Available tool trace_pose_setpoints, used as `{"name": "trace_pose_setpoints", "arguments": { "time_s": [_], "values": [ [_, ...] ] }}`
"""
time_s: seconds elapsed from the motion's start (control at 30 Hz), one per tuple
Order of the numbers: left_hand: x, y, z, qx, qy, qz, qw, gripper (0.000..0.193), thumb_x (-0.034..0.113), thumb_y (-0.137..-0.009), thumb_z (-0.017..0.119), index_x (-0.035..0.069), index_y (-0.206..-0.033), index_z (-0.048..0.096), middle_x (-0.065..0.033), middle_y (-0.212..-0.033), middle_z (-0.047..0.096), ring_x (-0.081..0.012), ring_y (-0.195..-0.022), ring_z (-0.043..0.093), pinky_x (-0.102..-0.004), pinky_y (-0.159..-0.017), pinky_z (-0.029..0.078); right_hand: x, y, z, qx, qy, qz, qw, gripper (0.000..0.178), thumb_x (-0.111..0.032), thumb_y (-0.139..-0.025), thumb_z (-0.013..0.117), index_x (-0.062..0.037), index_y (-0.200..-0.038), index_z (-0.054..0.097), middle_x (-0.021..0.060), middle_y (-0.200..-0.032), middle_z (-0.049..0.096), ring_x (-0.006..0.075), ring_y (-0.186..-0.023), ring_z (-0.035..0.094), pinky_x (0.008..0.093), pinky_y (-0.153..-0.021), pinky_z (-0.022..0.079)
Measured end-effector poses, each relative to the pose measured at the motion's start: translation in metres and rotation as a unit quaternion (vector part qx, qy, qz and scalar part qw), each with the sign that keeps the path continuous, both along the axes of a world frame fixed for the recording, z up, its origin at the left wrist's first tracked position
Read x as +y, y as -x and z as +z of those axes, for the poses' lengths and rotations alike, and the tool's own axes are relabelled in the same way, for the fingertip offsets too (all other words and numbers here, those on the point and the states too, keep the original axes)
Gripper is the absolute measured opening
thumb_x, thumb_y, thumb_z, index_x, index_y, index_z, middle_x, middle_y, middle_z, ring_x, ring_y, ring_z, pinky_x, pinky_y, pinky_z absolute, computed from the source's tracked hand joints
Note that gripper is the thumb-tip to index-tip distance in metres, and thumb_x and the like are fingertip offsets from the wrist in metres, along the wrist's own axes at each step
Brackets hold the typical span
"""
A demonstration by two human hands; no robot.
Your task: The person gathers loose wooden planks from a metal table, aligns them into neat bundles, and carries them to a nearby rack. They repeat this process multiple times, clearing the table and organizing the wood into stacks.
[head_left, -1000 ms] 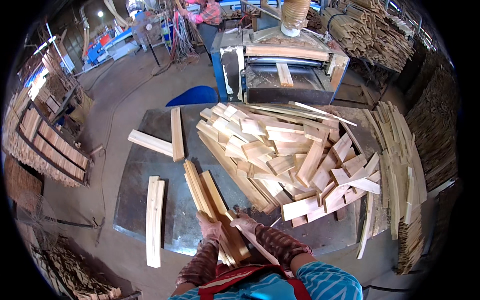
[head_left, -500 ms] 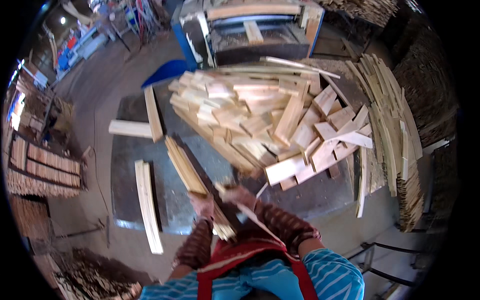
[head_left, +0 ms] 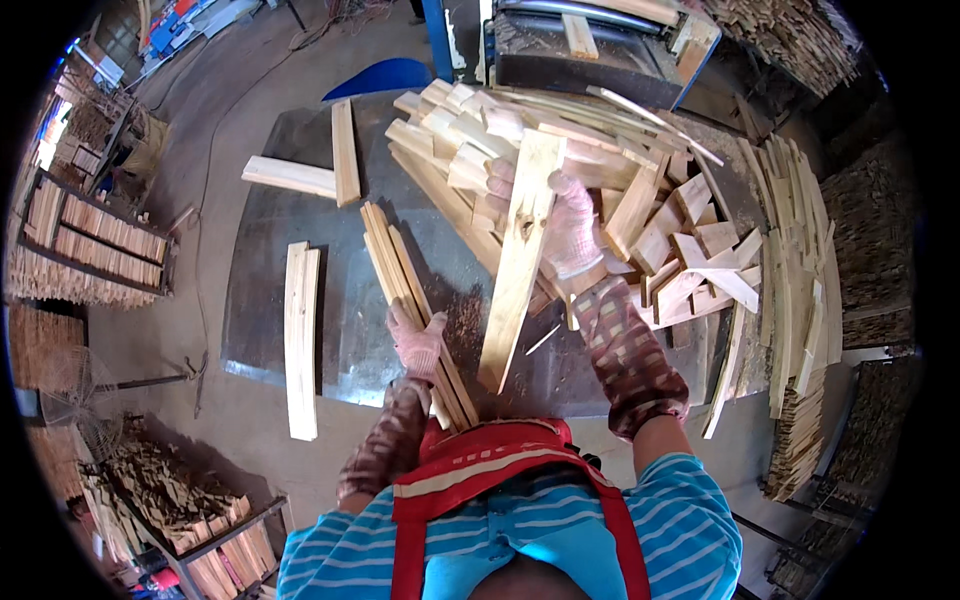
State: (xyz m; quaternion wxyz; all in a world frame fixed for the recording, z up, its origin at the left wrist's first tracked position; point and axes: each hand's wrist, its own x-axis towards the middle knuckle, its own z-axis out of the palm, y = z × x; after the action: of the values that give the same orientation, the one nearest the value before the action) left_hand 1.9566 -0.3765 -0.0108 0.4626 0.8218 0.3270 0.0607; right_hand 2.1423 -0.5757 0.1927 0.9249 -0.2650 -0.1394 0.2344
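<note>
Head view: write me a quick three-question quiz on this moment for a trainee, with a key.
1. True or false: the right hand holds a board marked by a dark knot.

2. The left hand is touching:
A) the blue sheet
B) the narrow strips
C) the heap of boards

3. Fill in: in the picture, the heap of boards lies to the ___ of the narrow strips.

Key: 1 true; 2 B; 3 right.

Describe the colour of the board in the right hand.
The board is pale yellowish wood with darker marks, best seen in the head view.
</note>
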Motion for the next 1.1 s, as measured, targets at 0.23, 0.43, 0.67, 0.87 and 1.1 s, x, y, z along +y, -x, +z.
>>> {"name": "trace_pose_setpoints", "arguments": {
  "time_s": [0.23,0.43,0.67,0.87,1.1],
  "values": [
    [-0.016,-0.020,0.090,-0.064,0.447,-0.246,0.858,0.052,0.027,-0.090,0.074,-0.002,-0.130,0.059,-0.0017,-0.110,0.064,-0.0101,-0.095,0.056,-0.0254,-0.084,0.046,0.033,-0.001,-0.020,0.079,-0.070,-0.020,0.994,0.071,-0.036,-0.077,0.070,-0.0017,-0.137,0.050,0.0244,-0.128,0.061,0.0371,-0.108,0.065,0.0471,-0.102,0.050],
    [-0.032,-0.025,0.100,-0.176,0.377,-0.168,0.894,0.054,0.036,-0.091,0.071,0.000,-0.129,0.059,0.0008,-0.093,0.065,-0.0102,-0.080,0.059,-0.0258,-0.073,0.049,0.013,-0.009,-0.035,0.088,0.107,-0.131,0.982,0.050,-0.030,-0.099,0.060,0.0015,-0.137,0.051,0.0161,-0.126,0.065,0.0299,-0.112,0.065,0.0407,-0.098,0.052],
    [-0.034,-0.043,0.103,-0.207,0.857,-0.219,0.418,0.046,0.044,-0.105,0.043,0.008,-0.132,0.050,0.0013,-0.064,0.042,-0.0122,-0.051,0.041,-0.0309,-0.055,0.043,-0.048,0.060,0.011,-0.212,0.515,-0.068,0.828,0.045,-0.021,-0.096,0.067,0.0065,-0.132,0.059,0.0169,-0.122,0.068,0.0192,-0.107,0.066,0.0275,-0.095,0.052],
    [-0.055,-0.066,0.078,-0.237,0.879,-0.198,0.363,0.053,0.040,-0.102,0.054,0.003,-0.138,0.042,-0.0021,-0.074,0.053,-0.0148,-0.058,0.052,-0.0356,-0.071,0.049,-0.051,0.127,-0.027,-0.339,0.562,-0.119,0.745,0.046,-0.019,-0.088,0.075,-0.0016,-0.129,0.061,0.0205,-0.110,0.068,0.0338,-0.096,0.068,0.0377,-0.083,0.056],
    [-0.093,-0.079,0.092,-0.200,0.845,-0.222,0.444,0.058,0.041,-0.101,0.056,0.004,-0.141,0.038,-0.0017,-0.076,0.053,-0.0150,-0.061,0.052,-0.0365,-0.070,0.048,-0.084,0.163,-0.040,-0.277,0.545,-0.157,0.776,0.065,-0.023,-0.086,0.074,-0.0037,-0.142,0.049,0.0222,-0.129,0.061,0.0332,-0.111,0.066,0.0367,-0.090,0.055]
  ]
}}
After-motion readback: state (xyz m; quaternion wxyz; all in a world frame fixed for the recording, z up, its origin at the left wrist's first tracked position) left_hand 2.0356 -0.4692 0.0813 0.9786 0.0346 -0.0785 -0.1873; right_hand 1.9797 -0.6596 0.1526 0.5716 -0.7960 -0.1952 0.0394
